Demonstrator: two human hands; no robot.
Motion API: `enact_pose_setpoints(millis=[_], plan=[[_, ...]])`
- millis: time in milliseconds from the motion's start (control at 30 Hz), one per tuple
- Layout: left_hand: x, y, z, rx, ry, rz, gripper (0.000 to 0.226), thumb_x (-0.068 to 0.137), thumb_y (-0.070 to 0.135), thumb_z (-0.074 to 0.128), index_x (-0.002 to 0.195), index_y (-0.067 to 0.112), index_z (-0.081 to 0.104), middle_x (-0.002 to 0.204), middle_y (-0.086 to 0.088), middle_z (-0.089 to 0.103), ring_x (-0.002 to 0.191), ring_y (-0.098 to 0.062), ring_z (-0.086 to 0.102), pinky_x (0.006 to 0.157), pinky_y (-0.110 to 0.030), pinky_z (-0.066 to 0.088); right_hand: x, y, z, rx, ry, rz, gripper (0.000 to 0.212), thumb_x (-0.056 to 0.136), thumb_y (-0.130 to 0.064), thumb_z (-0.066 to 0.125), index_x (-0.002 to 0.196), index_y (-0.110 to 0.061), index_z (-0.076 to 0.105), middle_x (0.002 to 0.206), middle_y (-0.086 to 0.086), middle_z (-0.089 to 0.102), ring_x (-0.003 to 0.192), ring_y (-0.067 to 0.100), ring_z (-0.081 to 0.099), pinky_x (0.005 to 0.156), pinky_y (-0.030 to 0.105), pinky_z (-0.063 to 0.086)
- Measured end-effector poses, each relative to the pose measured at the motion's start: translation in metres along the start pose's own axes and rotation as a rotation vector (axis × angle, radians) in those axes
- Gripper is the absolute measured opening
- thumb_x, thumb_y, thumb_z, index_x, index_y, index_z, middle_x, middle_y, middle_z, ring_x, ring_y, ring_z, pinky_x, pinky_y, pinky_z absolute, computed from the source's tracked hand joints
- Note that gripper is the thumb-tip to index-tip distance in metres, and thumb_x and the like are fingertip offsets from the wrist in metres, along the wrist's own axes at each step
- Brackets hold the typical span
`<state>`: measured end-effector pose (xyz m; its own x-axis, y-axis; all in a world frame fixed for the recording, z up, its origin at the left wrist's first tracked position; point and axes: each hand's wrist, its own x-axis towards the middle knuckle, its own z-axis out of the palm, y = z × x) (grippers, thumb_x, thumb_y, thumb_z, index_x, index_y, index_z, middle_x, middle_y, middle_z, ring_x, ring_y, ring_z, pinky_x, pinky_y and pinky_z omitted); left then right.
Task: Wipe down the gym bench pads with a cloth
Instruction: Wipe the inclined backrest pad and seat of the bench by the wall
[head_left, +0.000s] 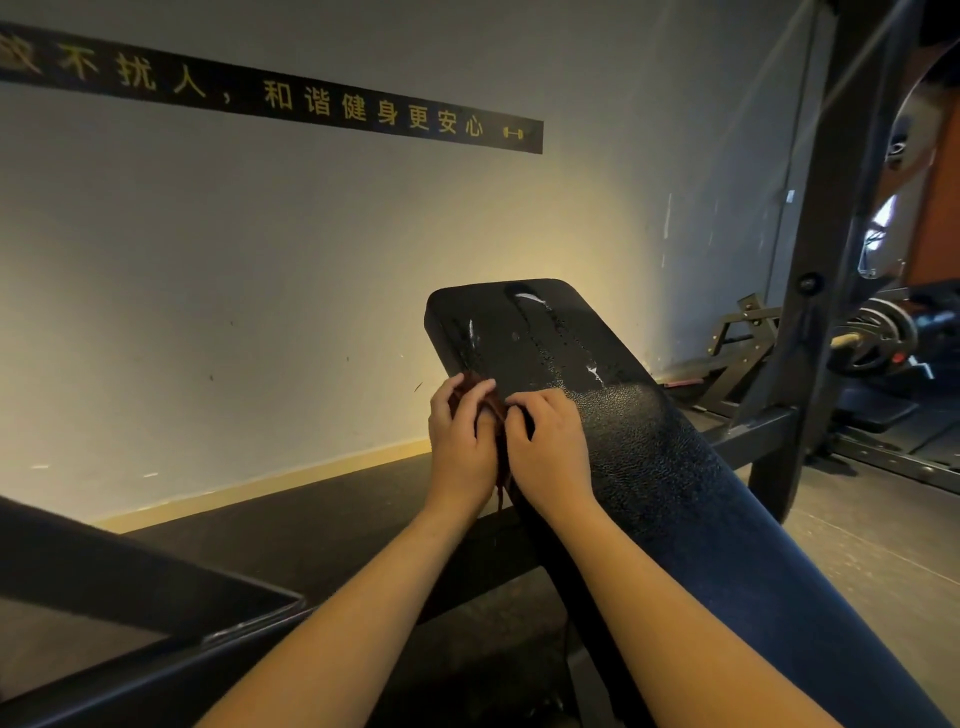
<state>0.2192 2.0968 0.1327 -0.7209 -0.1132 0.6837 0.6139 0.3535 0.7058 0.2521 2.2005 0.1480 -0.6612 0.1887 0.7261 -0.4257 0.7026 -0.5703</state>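
Note:
A long black textured bench pad (649, 441) runs from the lower right up to the middle of the view, with wet streaks near its far end. A dark brown cloth (491, 410) is bunched at the pad's left edge. My left hand (460, 441) grips the cloth from the left, fingers curled over it. My right hand (550, 447) pinches the cloth from the right and lies on the pad. Most of the cloth is hidden between the two hands; a strip hangs down below them.
A grey wall with a black banner (270, 93) stands close behind the bench. A black rack upright (831, 249) and weight plates (878, 338) are at the right. Another dark pad (130, 587) fills the lower left. Dark floor mat lies below.

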Motion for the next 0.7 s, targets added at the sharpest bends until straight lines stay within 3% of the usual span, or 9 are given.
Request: enact_pose_setpoints(millis=[133, 300, 600, 700], plan=[[0.047, 0.012, 0.0, -0.029, 0.067, -0.137, 0.027, 0.107, 0.024, 0.046, 0.129, 0.03, 0.06, 0.151, 0.002, 0.03, 0.138, -0.02, 0.034, 0.116, -0.036, 0.039, 0.001, 0.002, 0.001, 0.006, 0.01, 0.005, 0.023, 0.102, -0.024, 0.05, 0.116, -0.019, 0.067, 0.113, -0.008, 0.056, 0.11, 0.008, 0.047, 0.089, 0.021, 0.037], [0.033, 0.01, 0.016, -0.041, 0.14, -0.071, 0.022, 0.106, 0.023, 0.049, 0.123, 0.025, 0.062, 0.152, 0.002, 0.031, 0.134, -0.016, 0.035, 0.11, -0.028, 0.039, 0.007, -0.001, 0.006, -0.012, 0.009, 0.002, 0.025, 0.103, -0.03, 0.048, 0.119, -0.021, 0.065, 0.114, -0.01, 0.054, 0.107, 0.002, 0.039, 0.09, 0.02, 0.035], [-0.036, 0.008, 0.01, -0.051, -0.024, -0.015, 0.022, 0.106, 0.03, 0.05, 0.125, 0.037, 0.056, 0.152, 0.013, 0.028, 0.137, -0.008, 0.029, 0.11, -0.023, 0.032, -0.006, -0.002, -0.004, 0.016, 0.037, 0.055, 0.018, 0.1, -0.025, 0.051, 0.107, -0.022, 0.067, 0.104, -0.009, 0.059, 0.102, 0.011, 0.052, 0.085, 0.03, 0.048], [-0.038, 0.01, -0.001, -0.018, -0.057, -0.004, 0.028, 0.106, 0.028, 0.048, 0.133, 0.032, 0.055, 0.149, 0.011, 0.035, 0.136, -0.006, 0.032, 0.116, -0.032, 0.035, -0.012, -0.005, -0.009, 0.088, 0.022, 0.035, 0.018, 0.1, -0.025, 0.052, 0.111, -0.024, 0.066, 0.105, -0.012, 0.059, 0.102, 0.01, 0.053, 0.09, 0.035, 0.05]])
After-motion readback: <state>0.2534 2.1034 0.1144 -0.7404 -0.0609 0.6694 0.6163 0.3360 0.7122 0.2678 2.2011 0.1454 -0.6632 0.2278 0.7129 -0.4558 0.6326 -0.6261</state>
